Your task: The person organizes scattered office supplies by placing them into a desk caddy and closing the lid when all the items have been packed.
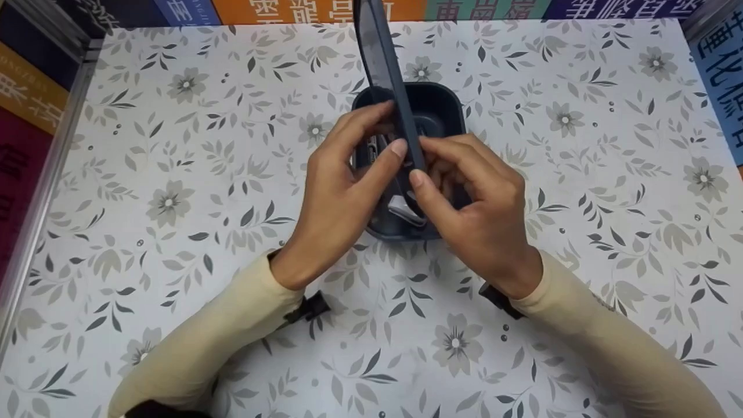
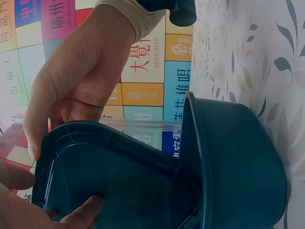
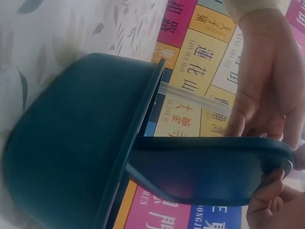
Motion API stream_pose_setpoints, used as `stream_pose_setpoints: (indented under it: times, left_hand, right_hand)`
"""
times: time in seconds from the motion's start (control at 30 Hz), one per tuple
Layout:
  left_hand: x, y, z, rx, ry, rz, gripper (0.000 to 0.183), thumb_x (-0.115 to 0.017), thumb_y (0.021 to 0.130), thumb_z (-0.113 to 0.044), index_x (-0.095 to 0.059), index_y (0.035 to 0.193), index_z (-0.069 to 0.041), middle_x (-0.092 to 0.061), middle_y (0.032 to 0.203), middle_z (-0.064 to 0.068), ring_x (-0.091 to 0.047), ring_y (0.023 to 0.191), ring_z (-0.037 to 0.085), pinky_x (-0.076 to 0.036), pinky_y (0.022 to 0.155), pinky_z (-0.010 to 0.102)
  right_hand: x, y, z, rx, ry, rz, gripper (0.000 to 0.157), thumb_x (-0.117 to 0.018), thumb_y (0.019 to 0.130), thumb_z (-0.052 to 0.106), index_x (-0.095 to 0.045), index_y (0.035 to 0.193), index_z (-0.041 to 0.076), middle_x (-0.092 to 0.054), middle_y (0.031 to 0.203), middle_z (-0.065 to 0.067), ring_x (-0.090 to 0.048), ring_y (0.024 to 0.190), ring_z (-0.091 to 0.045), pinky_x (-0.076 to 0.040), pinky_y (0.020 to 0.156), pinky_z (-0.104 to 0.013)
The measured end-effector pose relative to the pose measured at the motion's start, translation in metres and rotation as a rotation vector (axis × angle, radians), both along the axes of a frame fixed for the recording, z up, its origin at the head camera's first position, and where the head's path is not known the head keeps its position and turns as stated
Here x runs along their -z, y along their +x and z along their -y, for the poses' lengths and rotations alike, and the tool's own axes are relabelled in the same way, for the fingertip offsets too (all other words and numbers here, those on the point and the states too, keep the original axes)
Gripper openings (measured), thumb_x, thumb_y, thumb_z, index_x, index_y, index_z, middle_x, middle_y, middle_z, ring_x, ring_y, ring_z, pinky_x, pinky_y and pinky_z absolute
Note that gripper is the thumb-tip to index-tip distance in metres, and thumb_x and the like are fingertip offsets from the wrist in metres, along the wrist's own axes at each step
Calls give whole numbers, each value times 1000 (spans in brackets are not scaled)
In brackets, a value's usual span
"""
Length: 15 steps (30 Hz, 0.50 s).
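A dark blue-green lid [image 1: 400,75] stands on edge, tilted, above the matching open box [image 1: 453,98]. My right hand [image 1: 487,203] pinches the lid's near edge between thumb and fingers. My left hand [image 1: 336,168] holds the lid from the other side, its thumb at the rim and a fingertip [image 2: 86,212] on the inner face. The lid's far end reaches the box rim in the right wrist view. Inside the box lie a white piece [image 1: 406,209] and a small printed item [image 1: 372,148], both partly hidden by the lid and hands.
The box rests on a white floral tabletop [image 1: 232,145]. Coloured panels with large printed characters [image 1: 319,10] border the table at the back and both sides. A clear strip [image 1: 43,197] runs along the left edge.
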<state>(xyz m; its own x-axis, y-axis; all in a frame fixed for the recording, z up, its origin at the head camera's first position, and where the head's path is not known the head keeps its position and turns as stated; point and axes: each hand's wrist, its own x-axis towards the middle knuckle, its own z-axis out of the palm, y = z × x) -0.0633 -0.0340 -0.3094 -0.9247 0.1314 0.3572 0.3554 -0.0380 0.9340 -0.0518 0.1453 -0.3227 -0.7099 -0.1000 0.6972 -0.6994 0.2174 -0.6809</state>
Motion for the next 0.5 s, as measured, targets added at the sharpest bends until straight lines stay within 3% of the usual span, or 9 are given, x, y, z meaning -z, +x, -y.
stream_pose_setpoints:
  times: [0.17, 0.37, 0.5]
  left_hand:
    - [-5, -1, 1, -61, -1, -4, 42, -71, 108, -13, -66, 148, 0, -67, 137, 10, -66, 126, 17, -63, 101, 38]
    - [-6, -5, 4, -147, -14, -35, 39, -79, 101, -10, -69, 136, 3, -73, 125, 13, -71, 116, 17, -57, 108, 37]
    - [-4, -8, 7, -172, 62, -33, 29, -78, 98, -1, -69, 125, 6, -72, 118, 15, -71, 110, 23, -57, 108, 40]
  right_hand:
    - [1, 1, 8, 52, 67, -43, 25, -78, 96, 1, -80, 120, -4, -73, 99, -12, -63, 76, -16, -50, 65, -22]
    - [4, 3, 18, 71, 143, -100, 24, -79, 95, 1, -81, 119, -4, -72, 100, -15, -61, 73, -20, -48, 68, -21]
    - [5, 3, 21, 49, 191, -115, 28, -81, 97, 3, -79, 124, -5, -72, 105, -18, -63, 73, -23, -51, 69, -22]
